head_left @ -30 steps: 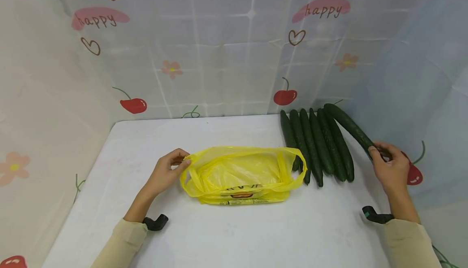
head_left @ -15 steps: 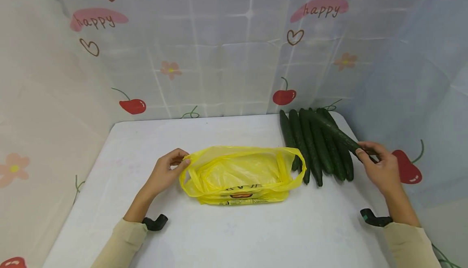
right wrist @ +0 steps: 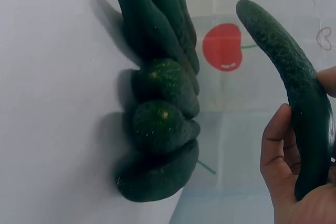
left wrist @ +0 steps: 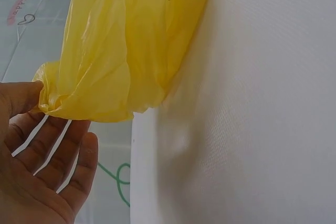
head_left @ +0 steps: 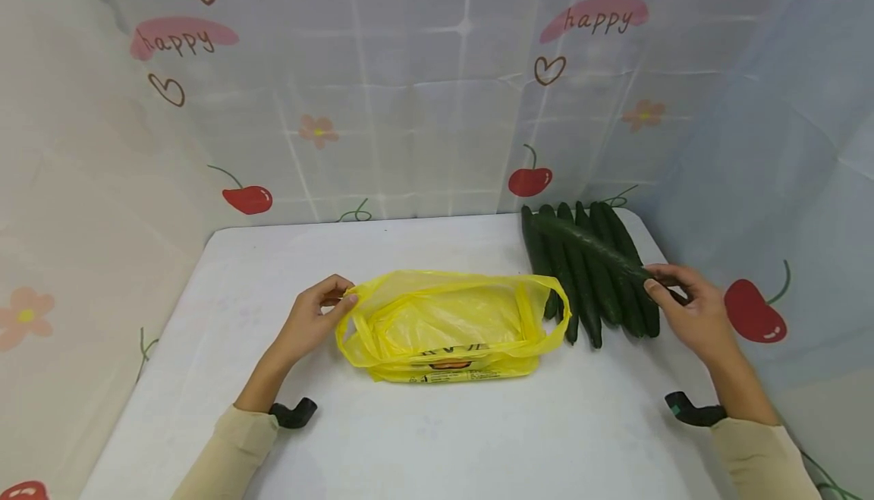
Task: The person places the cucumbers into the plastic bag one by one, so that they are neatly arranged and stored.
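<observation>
Nearest: two beige sleeves, one coming in from near left, one from near right. Black curved wrist piece on each arm, left one and right one. White tabletop under everything.

Yellow plastic carrier bag on the table, roughly mid-scene, dark lettering plus an orange-brown picture on its near side; mouth gaping upward, handle loops at left and right, film crinkled.

Left hand at the bag's left end: thumb and forefinger pinch the bag's edge, remaining fingers loosely bent and spread below the pinch in the left wrist view.

Right hand on the right, well apart from the bag: thumb on one side, fingers curled on the other, gripping a dark green cucumber by its near end. That cucumber is slightly bent, slants toward far left, raised over the others; right wrist view shows it clear of them.

Row of cucumbers on the table, far right, side by side, pointing near to far. Leftmost ones are partly behind the bag's right handle loop, seen through it. Exact count unclear, held one overlaps.

Farthest: pale curtain behind the table, printed with cherries, hearts, flowers, "happy".
</observation>
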{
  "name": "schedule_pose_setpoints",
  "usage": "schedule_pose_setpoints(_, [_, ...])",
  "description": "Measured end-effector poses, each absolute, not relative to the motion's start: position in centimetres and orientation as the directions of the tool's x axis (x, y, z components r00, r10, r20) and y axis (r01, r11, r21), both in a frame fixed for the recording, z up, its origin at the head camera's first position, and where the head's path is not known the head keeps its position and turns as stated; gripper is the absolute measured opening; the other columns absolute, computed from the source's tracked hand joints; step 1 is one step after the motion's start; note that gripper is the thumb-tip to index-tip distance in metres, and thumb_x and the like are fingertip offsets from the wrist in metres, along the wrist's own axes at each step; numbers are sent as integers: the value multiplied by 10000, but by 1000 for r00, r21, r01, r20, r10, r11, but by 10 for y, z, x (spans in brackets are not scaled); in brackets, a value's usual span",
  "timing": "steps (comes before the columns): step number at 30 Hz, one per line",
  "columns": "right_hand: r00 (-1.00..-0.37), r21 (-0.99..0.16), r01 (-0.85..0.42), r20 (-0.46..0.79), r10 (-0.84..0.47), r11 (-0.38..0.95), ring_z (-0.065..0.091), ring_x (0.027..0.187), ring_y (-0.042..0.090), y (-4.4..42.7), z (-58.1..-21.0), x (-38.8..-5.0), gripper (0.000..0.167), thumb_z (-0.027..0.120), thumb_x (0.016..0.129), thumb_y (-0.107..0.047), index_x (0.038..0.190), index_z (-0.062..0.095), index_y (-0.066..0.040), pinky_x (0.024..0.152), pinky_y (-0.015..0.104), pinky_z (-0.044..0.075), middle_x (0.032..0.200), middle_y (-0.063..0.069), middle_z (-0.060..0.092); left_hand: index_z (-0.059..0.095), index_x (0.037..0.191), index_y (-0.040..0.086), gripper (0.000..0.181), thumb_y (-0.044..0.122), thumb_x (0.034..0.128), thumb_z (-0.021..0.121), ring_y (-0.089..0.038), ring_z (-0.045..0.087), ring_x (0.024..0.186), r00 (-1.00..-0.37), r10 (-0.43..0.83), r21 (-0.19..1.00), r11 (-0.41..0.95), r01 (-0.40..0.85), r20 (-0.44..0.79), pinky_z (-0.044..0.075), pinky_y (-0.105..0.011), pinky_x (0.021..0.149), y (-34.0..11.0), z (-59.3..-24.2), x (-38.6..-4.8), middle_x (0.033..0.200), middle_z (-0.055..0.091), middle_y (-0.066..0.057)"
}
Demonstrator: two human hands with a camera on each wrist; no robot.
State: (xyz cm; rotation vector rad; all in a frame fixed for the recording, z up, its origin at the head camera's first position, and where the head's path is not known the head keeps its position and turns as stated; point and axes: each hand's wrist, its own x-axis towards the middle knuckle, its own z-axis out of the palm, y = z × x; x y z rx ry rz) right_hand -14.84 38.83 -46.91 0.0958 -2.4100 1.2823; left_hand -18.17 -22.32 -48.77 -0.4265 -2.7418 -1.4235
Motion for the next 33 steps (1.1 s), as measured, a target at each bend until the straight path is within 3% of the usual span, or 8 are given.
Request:
schedule_pose_setpoints(9, [-898, -774, -358, 438, 33, 522, 622, 1038, -39, 372, -457, -147, 261, 686, 978, 80, 1237, 713, 79, 884, 11, 504, 1132, -200, 659, 650, 1180, 154, 192, 322, 1088, 657, -244, 690, 1139, -968, 182, 808, 537, 243, 170, 567, -503, 1049, -220, -487, -184, 1183, 722, -49])
schedule_pose_setpoints(18, [-926, -811, -348, 377, -36, 471, 654, 966, -8, 352, -441, -148, 242, 663, 1018, 30, 1253, 713, 57, 811, 69, 542, 1131, -178, 692, 618, 1192, 131, 215, 322, 1097, 640, -189, 661, 1091, -969, 166, 813, 527, 245, 185, 549, -290, 994, -216, -486, -188, 1150, 700, -43])
schedule_pose_setpoints(33, [-926, -776, -378, 305, -223, 505, 641, 864, 90, 315, -436, -161, 242, 688, 1019, -20, 1236, 748, -109, 784, 126, 553, 1137, -135, 694, 620, 1184, 115, 196, 283, 1089, 657, -167, 649, 1041, -965, 163, 839, 479, 258, 204, 519, -192, 927, -211, -486, -189, 1122, 701, -58])
